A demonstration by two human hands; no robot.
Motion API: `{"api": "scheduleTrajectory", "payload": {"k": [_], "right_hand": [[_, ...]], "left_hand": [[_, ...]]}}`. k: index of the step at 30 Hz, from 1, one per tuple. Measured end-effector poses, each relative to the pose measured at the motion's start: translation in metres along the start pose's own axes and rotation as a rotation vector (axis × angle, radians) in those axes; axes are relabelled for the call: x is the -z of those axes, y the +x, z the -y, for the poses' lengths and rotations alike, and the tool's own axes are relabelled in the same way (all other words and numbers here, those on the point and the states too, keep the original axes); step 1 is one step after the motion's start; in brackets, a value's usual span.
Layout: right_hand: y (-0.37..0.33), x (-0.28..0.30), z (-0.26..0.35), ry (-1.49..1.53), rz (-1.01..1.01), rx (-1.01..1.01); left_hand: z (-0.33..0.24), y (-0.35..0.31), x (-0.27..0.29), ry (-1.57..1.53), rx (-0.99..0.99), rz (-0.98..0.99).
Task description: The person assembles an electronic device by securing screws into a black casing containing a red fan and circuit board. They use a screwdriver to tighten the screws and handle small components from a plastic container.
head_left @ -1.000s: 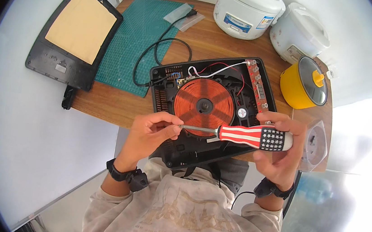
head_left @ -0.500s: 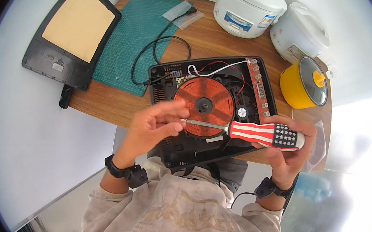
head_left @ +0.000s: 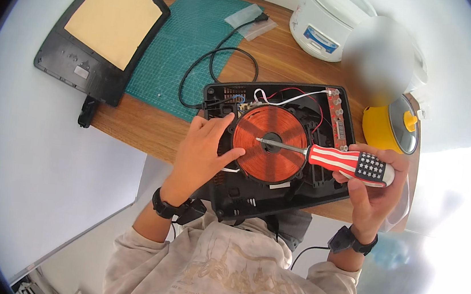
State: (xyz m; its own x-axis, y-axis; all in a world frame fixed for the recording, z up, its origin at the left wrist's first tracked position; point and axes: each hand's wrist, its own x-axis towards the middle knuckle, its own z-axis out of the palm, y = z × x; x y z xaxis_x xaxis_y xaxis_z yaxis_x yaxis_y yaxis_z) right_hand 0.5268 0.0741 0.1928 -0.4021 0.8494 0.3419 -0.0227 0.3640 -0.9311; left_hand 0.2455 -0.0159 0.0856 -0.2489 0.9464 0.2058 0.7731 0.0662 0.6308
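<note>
My right hand (head_left: 380, 182) is closed round the handle of a screwdriver (head_left: 337, 160), which has red and white stripes and a dark starred end. Its metal shaft points left over the middle of a round copper coil (head_left: 251, 157). The coil sits in the black base of an opened induction cooker (head_left: 253, 200), with a red circuit board (head_left: 337, 122) along its right side. At the coil's left edge, my left hand (head_left: 203, 149) is open, thumb and fingers spread; whether it touches the coil I cannot tell.
A black cover with a beige sheet (head_left: 113, 22) stands at the left beside a green cutting mat (head_left: 168, 54). A black power cord (head_left: 214, 52) curls behind the cooker. White rice cookers (head_left: 322, 30) and a yellow pot (head_left: 378, 127) stand at the back right. A grey blur (head_left: 378, 58) partly covers them.
My left hand has let go of the screwdriver's tip and spread its fingers at the coil's left side. The screwdriver stays in my right hand. The whole view has shifted somewhat.
</note>
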Motion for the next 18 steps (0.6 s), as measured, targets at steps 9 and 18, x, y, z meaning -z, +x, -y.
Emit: {"api": "scheduleTrajectory", "payload": {"k": [9, 18], "right_hand": [[0.005, -0.004, -0.004, 0.0, 0.022, -0.009], [0.03, -0.026, -0.003, -0.047, 0.139, -0.024]], "left_hand": [[0.005, 0.002, 0.0, -0.024, 0.035, 0.033], [0.003, 0.001, -0.001, -0.041, 0.086, 0.014]]}}
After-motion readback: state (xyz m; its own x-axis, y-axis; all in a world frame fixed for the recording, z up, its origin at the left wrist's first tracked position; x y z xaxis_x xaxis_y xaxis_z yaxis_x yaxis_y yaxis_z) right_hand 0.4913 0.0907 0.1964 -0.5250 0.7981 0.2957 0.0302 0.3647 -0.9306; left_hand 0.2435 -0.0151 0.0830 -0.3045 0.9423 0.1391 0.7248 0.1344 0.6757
